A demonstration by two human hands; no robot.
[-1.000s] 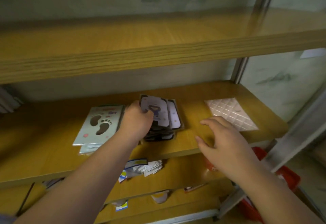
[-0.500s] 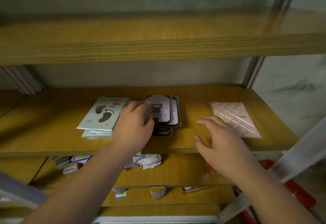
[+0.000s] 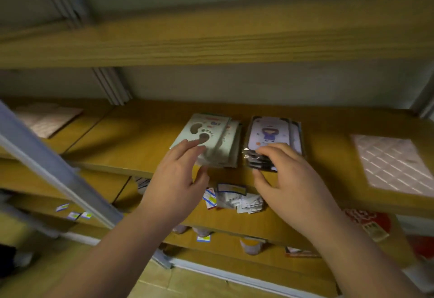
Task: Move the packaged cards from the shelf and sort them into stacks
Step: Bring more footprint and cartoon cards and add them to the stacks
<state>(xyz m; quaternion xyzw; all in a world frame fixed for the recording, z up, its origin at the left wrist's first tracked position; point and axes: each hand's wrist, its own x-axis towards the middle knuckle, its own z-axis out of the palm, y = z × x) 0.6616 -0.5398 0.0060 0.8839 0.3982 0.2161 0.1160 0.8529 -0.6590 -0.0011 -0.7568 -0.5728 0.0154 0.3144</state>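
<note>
At the far left of the middle shelf (image 3: 131,138) lay a pale quilted sheet (image 3: 47,119), well apart from the work. Near the shelf's middle sat a stack of footprint cards (image 3: 211,138) in pale green packaging. The left hand (image 3: 178,180) hovered at its near edge, fingers spread and open, the fingertips on or just above the top card, gripping nothing. Just beside it, to the right, stood a stack of purple cards (image 3: 274,138) with a cartoon figure. The right hand (image 3: 288,180) curled loosely over that stack's near end, thumb below the front edge; whether it had closed on any card could not be told. Farther right lay a white quilted sheet (image 3: 394,163). On the shelf below lay a loose pile of small packets (image 3: 237,199).

The step looked like taking hold of both stacks. Next, each hand would need to pinch under a stack's front edge and lift it without letting the slick packets slide apart.
</note>
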